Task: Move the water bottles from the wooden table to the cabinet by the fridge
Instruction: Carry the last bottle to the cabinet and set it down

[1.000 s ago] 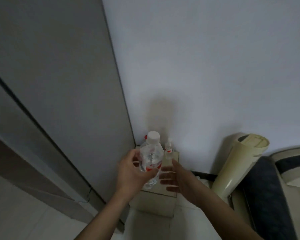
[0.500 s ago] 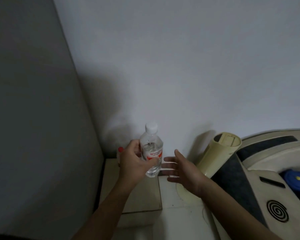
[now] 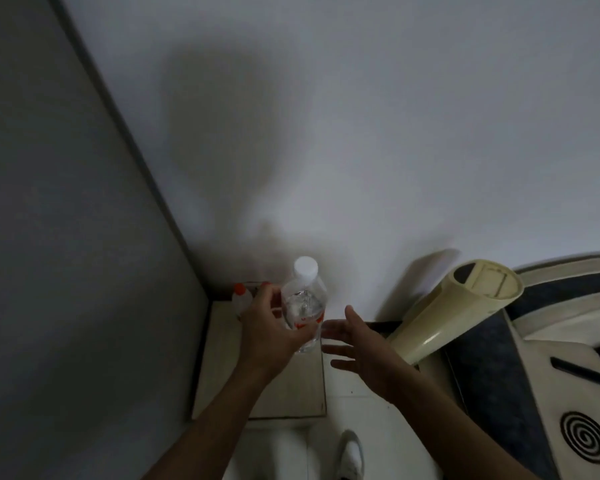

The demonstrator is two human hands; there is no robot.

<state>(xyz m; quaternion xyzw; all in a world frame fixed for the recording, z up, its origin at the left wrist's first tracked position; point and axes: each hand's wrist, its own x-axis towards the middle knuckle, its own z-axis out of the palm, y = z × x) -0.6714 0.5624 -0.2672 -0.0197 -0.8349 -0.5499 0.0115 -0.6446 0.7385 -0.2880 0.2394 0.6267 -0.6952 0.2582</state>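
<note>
Head view, looking down into a dim room corner. The left hand is gripping a clear water bottle with a white cap and a red-and-white label; thumb and fingers are wrapping the lower body of the bottle, so this grip is closed on it. The bottle is standing nearly upright, its cap tilting slightly toward 12 o'clock, over the far half of the pale cabinet top; whether its base is touching that surface cannot be told, since the hand is covering it.

The right hand is hovering at 3 o'clock of the bottle, palm turned toward it, fingers spread and grasping nothing; its fingertips are lying just beside the bottle's lower edge.

At 10 o'clock of the held bottle, a second, smaller bottle with an orange-red cap is standing on the cabinet top in the far corner, partly hidden by the left hand. The grey fridge side is bordering the cabinet at 9 o'clock, and the white wall is rising at 12 o'clock. A cream cylindrical appliance is leaning at 3 o'clock. A black mosquito coil is lying at 4 o'clock. A white shoe is showing on the floor at 6 o'clock.
</note>
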